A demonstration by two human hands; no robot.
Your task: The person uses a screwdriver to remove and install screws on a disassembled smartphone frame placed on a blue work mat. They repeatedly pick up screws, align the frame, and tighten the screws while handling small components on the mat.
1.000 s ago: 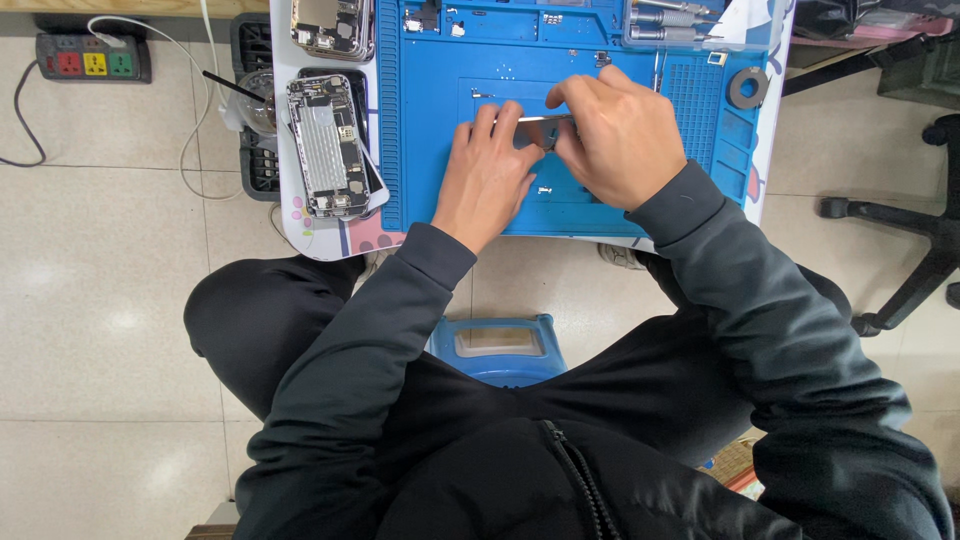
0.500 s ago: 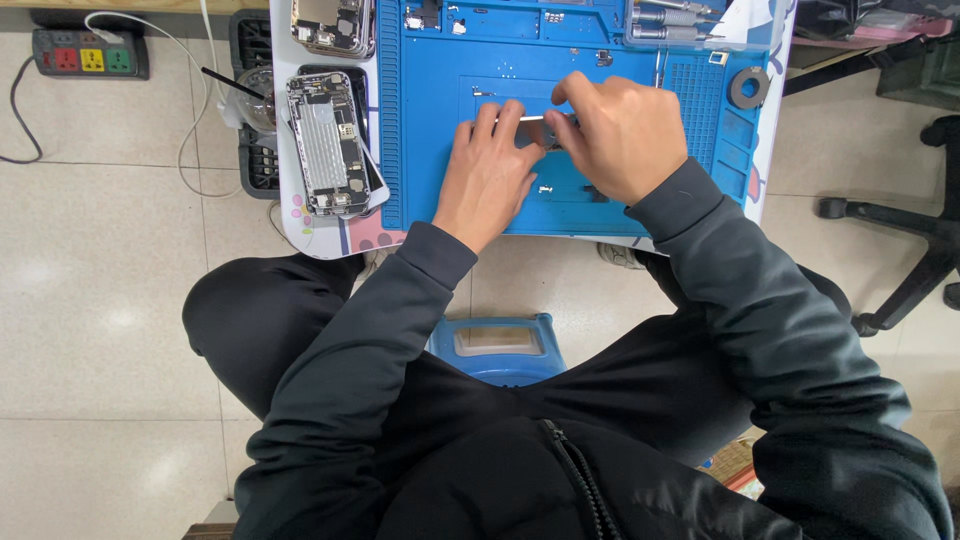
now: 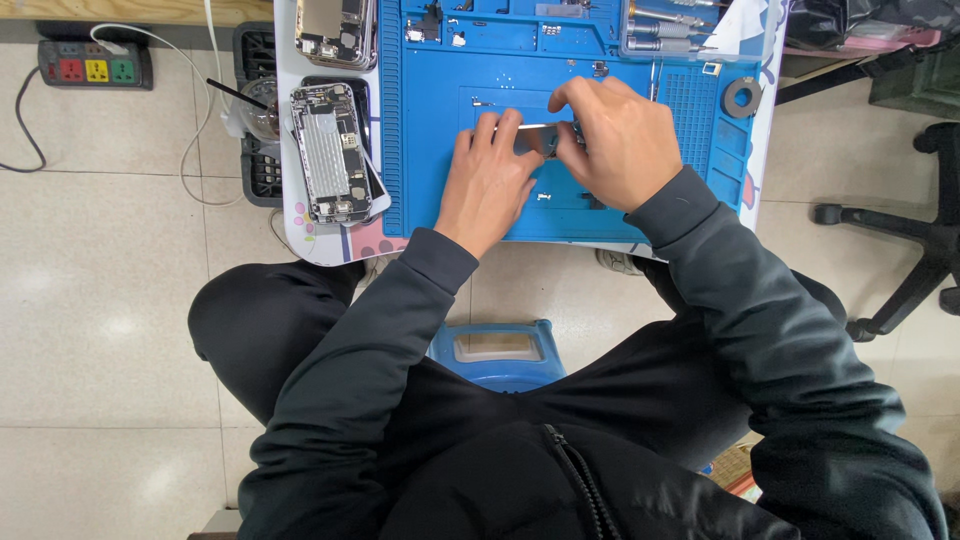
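Both hands work over a blue repair mat point(image 3: 430, 150) on a small white table. My left hand point(image 3: 490, 180) pinches a small flat grey phone part point(image 3: 535, 135) with fingers and thumb. My right hand point(image 3: 615, 140) is curled over the same part from the right, fingertips closed on its edge; whether it also holds a thin tool is hidden. An opened phone chassis point(image 3: 328, 152) with its insides exposed lies left of the mat, apart from both hands.
A second opened phone point(image 3: 335, 28) lies at the table's far left. A tape roll point(image 3: 741, 96) and a tray of screwdrivers point(image 3: 665, 25) sit at the mat's right. A power strip point(image 3: 90, 65) lies on the tiled floor; an office chair base point(image 3: 900, 260) stands right; blue stool point(image 3: 497, 350) below.
My right hand has shifted slightly left and closed further over the small part. The left hand has barely moved.
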